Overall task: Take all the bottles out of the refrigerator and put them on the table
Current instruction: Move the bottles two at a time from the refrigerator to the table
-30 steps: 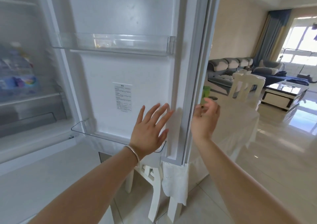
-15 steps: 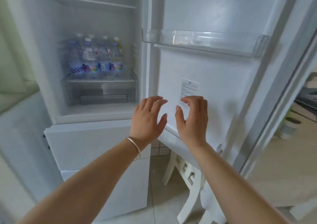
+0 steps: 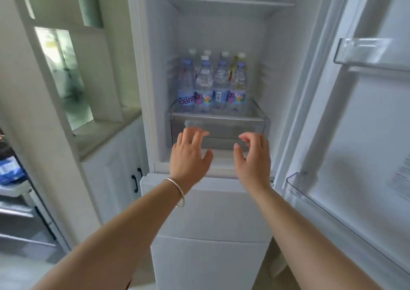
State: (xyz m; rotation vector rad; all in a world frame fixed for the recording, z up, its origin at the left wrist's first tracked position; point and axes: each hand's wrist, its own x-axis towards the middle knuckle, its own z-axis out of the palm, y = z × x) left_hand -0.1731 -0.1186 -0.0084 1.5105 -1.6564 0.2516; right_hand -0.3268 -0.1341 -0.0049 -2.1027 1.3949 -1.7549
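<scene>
The white refrigerator (image 3: pixel 213 212) stands open in front of me. Several clear water bottles (image 3: pixel 211 85) with blue and pink labels and pale caps stand upright in two rows on a glass shelf (image 3: pixel 216 116) inside. My left hand (image 3: pixel 188 156), with a silver bangle on the wrist, and my right hand (image 3: pixel 253 158) are both raised in front of the drawer (image 3: pixel 218 132) below that shelf. Both hands hold nothing and their fingers are spread. They are below the bottles and do not touch them.
The fridge door (image 3: pixel 359 134) swings open on the right, with transparent door bins (image 3: pixel 372 52). A white cabinet (image 3: pixel 113 174) with black handles and a niche above it stands at the left. A higher fridge shelf (image 3: pixel 228 5) is bare.
My view has swung left from the door to the fridge interior. Both hands have moved from in front of the door panel to in front of the drawer under the bottles.
</scene>
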